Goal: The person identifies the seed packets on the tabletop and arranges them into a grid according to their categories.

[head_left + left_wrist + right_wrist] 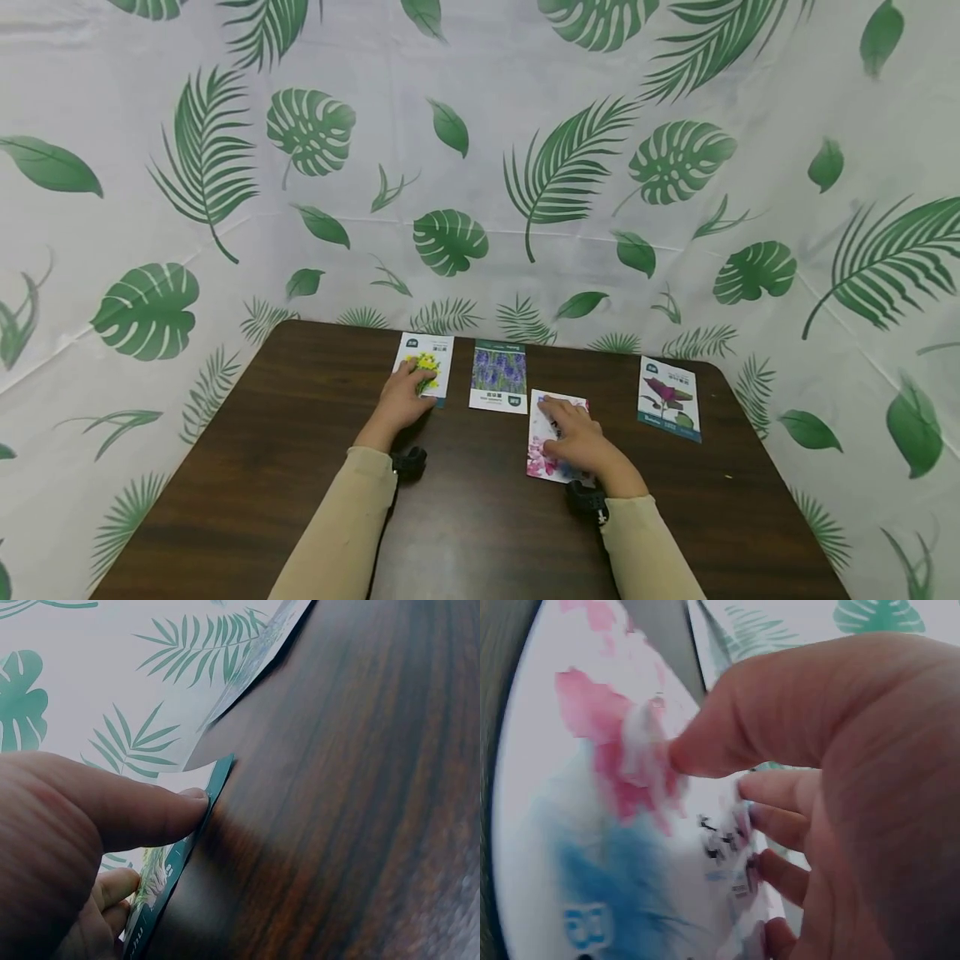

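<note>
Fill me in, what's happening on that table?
A person is handling seed packets on a dark wooden table. The left hand rests on the yellow-flower packet at the far edge, thumb against its side. The right hand presses flat on the pink-and-blue packet, which sits nearer than the others. Between the two hands lies a purple-flower packet, untouched, and a dark-leaf packet lies off to the right.
</note>
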Motion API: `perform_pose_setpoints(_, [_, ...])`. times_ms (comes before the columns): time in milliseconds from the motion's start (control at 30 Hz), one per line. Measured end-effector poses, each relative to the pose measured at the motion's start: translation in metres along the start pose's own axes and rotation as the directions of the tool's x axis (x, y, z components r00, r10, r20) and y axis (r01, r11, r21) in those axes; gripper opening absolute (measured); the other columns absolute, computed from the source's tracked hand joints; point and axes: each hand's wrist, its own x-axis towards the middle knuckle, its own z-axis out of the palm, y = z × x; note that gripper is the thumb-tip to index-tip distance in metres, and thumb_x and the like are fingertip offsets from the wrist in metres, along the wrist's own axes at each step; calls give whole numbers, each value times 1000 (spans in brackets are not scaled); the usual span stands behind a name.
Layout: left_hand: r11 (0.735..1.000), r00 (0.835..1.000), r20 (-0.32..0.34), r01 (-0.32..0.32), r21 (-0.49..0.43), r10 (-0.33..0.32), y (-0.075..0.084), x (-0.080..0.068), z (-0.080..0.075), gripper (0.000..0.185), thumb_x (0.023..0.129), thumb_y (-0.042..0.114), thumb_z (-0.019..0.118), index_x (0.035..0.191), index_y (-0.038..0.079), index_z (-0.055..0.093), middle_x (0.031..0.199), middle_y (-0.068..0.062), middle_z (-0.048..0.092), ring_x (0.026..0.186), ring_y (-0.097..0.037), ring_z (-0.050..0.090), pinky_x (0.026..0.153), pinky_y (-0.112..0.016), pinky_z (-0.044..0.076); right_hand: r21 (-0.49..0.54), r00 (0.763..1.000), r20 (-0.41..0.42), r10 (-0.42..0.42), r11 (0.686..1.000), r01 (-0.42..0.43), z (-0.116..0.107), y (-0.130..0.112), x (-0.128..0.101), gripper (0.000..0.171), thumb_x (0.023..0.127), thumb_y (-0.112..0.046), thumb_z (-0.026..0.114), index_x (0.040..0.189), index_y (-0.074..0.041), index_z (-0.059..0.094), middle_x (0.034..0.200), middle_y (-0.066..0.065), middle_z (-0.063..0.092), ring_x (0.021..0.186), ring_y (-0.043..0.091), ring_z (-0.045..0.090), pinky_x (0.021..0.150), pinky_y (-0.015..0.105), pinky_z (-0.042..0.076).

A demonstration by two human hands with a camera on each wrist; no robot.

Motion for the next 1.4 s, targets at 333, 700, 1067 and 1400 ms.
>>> perform_pose_setpoints(333, [1000, 1000, -6, -7, -4, 7, -3, 1, 3, 53, 100, 19, 79, 150, 8, 65, 178, -27, 28, 168, -50, 16, 132, -72, 21, 25, 1000, 6, 17, 1000, -17, 1, -7, -8, 83, 93, -26, 75, 169, -17, 42, 175, 14, 39, 160, 49, 31, 121, 85, 21])
perform_pose_setpoints(700, [1000, 1000, -13, 20, -16, -20, -2, -3, 4, 54, 99, 17, 80, 151, 8, 65, 177, -27, 29, 168, -50, 16, 131, -72, 23, -21, 1000, -15, 13, 1000, -13, 16, -15, -21, 83, 94, -29, 77, 168, -22, 43, 175, 9, 40, 155, 46, 37, 115, 78, 33])
perform_pose_setpoints(1067, [1000, 1000, -12, -6, 19, 6, 0, -2, 1, 53, 100, 18, 79, 150, 8, 65, 177, -27, 30, 168, -51, 17, 132, -71, 22, -20, 998, -50, 27, 999, -28, 26, -24, -37, 82, 92, -30, 78, 167, -23, 45, 175, 5, 42, 154, 44, 38, 112, 74, 37])
perform_pose_setpoints(1400, [991, 998, 45, -45, 126, 40, -1, 0, 4, 55, 105, 24, 73, 156, 10, 58, 179, -25, 27, 168, -50, 15, 135, -68, 18, -9, 997, -64, 45, 999, -46, 37, -30, -54, 82, 90, -30, 79, 165, -21, 48, 169, 10, 47, 151, 44, 43, 109, 73, 39])
